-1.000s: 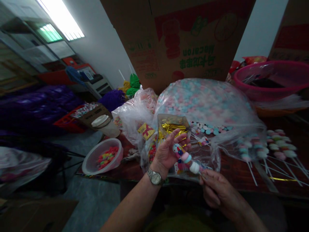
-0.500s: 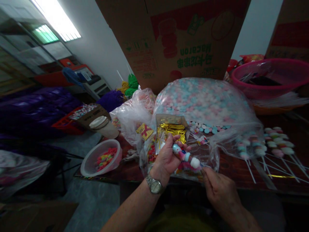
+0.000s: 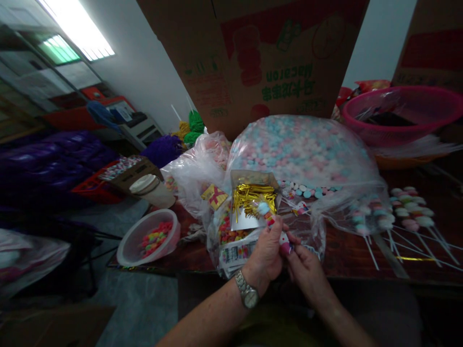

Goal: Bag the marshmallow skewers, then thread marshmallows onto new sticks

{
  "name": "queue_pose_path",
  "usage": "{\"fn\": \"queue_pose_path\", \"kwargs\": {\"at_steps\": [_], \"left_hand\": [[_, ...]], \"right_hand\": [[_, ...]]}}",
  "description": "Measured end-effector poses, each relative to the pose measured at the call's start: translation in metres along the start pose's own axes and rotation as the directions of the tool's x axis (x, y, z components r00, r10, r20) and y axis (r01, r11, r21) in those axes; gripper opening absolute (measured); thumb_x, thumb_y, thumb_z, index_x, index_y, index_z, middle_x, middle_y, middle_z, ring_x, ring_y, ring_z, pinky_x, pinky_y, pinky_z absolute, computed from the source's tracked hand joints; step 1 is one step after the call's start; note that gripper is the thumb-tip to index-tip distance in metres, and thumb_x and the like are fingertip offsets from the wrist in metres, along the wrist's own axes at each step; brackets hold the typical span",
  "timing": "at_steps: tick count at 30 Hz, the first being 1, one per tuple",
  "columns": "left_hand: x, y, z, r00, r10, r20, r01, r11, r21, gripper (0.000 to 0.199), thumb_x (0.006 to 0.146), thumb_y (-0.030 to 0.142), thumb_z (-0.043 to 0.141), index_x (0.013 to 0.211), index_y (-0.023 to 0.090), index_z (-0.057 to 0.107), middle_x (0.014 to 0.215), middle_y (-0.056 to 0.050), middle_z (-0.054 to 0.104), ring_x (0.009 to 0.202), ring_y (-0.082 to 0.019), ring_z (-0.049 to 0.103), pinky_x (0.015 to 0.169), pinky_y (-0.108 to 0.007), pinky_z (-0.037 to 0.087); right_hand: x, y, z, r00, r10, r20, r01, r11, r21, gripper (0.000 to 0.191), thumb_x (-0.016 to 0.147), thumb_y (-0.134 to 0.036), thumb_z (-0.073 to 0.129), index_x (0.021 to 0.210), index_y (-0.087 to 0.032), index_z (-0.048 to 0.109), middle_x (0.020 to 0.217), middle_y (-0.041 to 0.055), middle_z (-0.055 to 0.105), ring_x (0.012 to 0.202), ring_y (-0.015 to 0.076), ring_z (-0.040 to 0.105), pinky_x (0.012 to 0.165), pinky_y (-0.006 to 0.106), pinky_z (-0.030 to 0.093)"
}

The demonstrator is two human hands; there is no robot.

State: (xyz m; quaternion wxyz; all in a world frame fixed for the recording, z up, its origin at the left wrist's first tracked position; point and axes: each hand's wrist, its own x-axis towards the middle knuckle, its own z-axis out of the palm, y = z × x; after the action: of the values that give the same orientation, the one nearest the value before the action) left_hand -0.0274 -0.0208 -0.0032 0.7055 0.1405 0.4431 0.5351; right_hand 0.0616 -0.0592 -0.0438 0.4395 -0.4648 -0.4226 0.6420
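Observation:
My left hand (image 3: 269, 253), with a watch on the wrist, is closed around a wrapped candy skewer (image 3: 266, 214). The skewer's pale blue top points up and away over a box of gold twist ties (image 3: 255, 196). My right hand (image 3: 304, 270) pinches the lower end of the wrapper, close against my left hand. Fingers cover the skewer's middle. Under and beside the hands lies a clear plastic bag with printed wrappers (image 3: 235, 254) and gummy candies (image 3: 231, 234).
A large bag of pastel candies (image 3: 300, 149) stands behind, before a cardboard box (image 3: 253, 62). Finished skewers (image 3: 412, 207) lie at the right below a pink basin (image 3: 401, 132). A bowl of gummies (image 3: 125, 246) and a white bucket (image 3: 155, 193) are at the left.
My left hand has closed around the skewer and moved nearer and slightly right. My right hand has shifted left against it. The skewer now points more upright.

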Motion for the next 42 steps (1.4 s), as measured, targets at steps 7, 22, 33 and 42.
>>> {"fn": "queue_pose_path", "kwargs": {"at_steps": [7,22,33,42], "left_hand": [[0.005,0.012,-0.001,0.999,0.049,0.015,-0.049,0.998,0.029,0.035,0.067,0.046,0.07,0.071,0.017,0.051,0.048,0.004,0.052,0.045,-0.011,0.053,0.047,-0.021,0.04],[-0.006,-0.011,-0.002,0.955,0.218,0.202,-0.29,0.832,0.472,0.034,0.087,0.036,0.041,0.075,0.016,0.066,0.078,-0.006,0.064,0.078,-0.017,0.056,0.083,-0.026,0.04],[-0.041,0.075,-0.014,0.699,0.375,0.609,-0.681,0.087,0.727,0.03,0.061,0.021,0.075,0.089,0.026,0.067,0.092,-0.009,0.063,0.105,-0.031,0.049,0.098,-0.041,0.025],[-0.018,0.029,-0.024,0.898,0.187,0.399,-0.436,0.504,0.746,0.022,0.075,0.026,0.064,0.054,0.02,0.059,0.052,0.002,0.049,0.05,-0.012,0.037,0.054,-0.021,0.031]], "right_hand": [[-0.007,-0.002,-0.01,0.948,-0.308,0.074,0.306,0.831,-0.465,0.03,0.087,-0.038,0.041,0.068,-0.019,0.054,0.057,-0.0006,0.052,0.053,0.0134,0.049,0.05,0.023,0.039],[0.016,-0.011,-0.007,0.891,-0.454,0.024,0.388,0.73,-0.563,0.024,0.088,-0.028,0.034,0.084,-0.02,0.057,0.07,0.004,0.064,0.063,0.0169,0.058,0.064,0.028,0.047],[0.002,-0.066,-0.066,0.861,-0.246,0.445,0.498,0.582,-0.643,0.031,0.092,-0.034,0.036,0.069,-0.019,0.049,0.063,-0.0023,0.053,0.059,0.0113,0.048,0.053,0.021,0.035],[0.007,-0.061,-0.054,0.56,-0.619,0.551,0.532,-0.243,-0.812,0.024,0.088,-0.02,0.043,0.105,-0.013,0.058,0.11,0.0146,0.06,0.104,0.0276,0.048,0.09,0.047,0.031]]}}
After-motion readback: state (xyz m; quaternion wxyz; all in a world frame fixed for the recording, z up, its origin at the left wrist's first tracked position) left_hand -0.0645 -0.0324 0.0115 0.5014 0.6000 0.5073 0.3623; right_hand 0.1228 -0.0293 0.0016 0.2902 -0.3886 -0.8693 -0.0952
